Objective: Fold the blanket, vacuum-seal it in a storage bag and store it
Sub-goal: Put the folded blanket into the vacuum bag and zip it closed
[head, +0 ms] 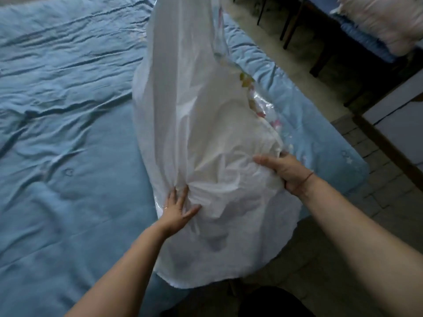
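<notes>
Two bare forearms reach up from the lower edge to the white blanket. The blanket lies in a long heap on the blue bed — its far end is cut off at the top. The left hand presses flat on the blanket's near left side, fingers straight and spread. The right hand grips the blanket's right side, thumb on top and fingers hidden under the fold. Clear plastic shows at the blanket's right edge — blurred, its shape hard to make out.

Head camera faces down, forward (close) over the bed.
</notes>
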Demonstrator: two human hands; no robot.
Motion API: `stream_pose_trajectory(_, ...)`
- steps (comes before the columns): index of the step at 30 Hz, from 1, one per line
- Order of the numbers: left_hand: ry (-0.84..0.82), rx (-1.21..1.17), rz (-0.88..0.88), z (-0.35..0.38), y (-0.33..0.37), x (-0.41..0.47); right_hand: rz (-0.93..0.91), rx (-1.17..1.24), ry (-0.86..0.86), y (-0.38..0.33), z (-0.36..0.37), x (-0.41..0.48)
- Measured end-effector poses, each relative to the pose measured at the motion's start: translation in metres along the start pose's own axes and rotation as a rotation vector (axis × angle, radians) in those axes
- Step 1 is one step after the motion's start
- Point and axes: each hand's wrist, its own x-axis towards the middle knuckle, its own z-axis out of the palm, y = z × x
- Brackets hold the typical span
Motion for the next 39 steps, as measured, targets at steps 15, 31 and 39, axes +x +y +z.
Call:
stream_pose_trajectory(15,0.662,-0.845,-0.265,-0.179,-0.267,-0.235,-0.099,-0.822,-0.654,0.154,0.46,-0.112)
stream_pose_trajectory(31,0.339,0.239,-0.287,-0.127,-0.243,-0.165,-0.279,-1.418,-0.137,0.171,0.347,-0.026)
stream_pose_trajectory(39,0.125,0.126,-0.417,-0.103,-0.272,-0.125,0.038,-1.236,-0.145,0.207,0.33,0.019)
